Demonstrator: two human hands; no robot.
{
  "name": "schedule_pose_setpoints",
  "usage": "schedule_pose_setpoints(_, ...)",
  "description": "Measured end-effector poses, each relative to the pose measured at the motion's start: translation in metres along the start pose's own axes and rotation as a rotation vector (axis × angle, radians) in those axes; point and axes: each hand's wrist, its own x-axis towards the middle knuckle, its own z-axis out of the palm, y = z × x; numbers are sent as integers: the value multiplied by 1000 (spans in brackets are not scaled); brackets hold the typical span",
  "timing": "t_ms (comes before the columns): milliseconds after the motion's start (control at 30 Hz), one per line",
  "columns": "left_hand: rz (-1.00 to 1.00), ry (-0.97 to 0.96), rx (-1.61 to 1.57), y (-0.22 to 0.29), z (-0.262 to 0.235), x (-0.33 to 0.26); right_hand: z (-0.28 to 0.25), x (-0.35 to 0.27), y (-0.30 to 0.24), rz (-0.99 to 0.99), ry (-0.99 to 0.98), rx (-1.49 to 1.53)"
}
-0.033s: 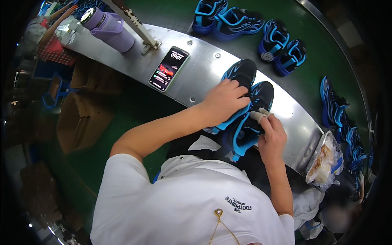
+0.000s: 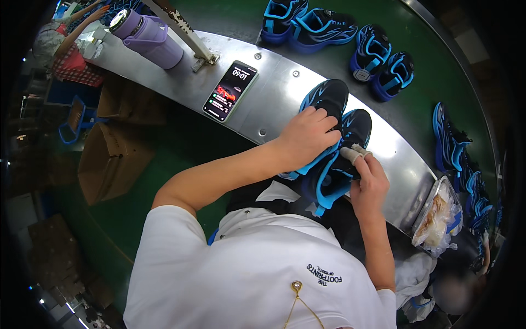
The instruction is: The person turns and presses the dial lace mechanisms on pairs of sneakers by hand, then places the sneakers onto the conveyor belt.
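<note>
Both hands on a black-and-blue shoe pair at the table's near edge; pair looks mid-handling.
Far left, cardboard box on the floor, contents too dark to tell; purple bottle on the table, lid on (can't see inside), then a phone. Left hand curls round the left shoe, gripping near its laces; right shoe just beside it, toe over the table, heel toward the lap. Both look assembled, soles on; what's left doesn't show. Right hand, two fingers wrapped, bends at the right shoe's collar, pinch or not unclear. Far right, metal tray holding clear plastic bags, brownish stuff inside.
</note>
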Motion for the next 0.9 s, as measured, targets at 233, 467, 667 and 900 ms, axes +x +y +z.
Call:
schedule_pose_setpoints(233,35,-7,-14,2,4,5,1,-9,-22,108,-57,-96)
schedule_pose_setpoints(467,-8,-9,11,2,5,4,12,-11,-11,42,-48,-150)
schedule_pose_setpoints(667,-109,15,-267,2,-7,-2,-17,-12,-16,222,-208,500)
schedule_pose_setpoints(900,-75,-12,-138,11,-6,0,-7,-19,-20,124,-263,224)
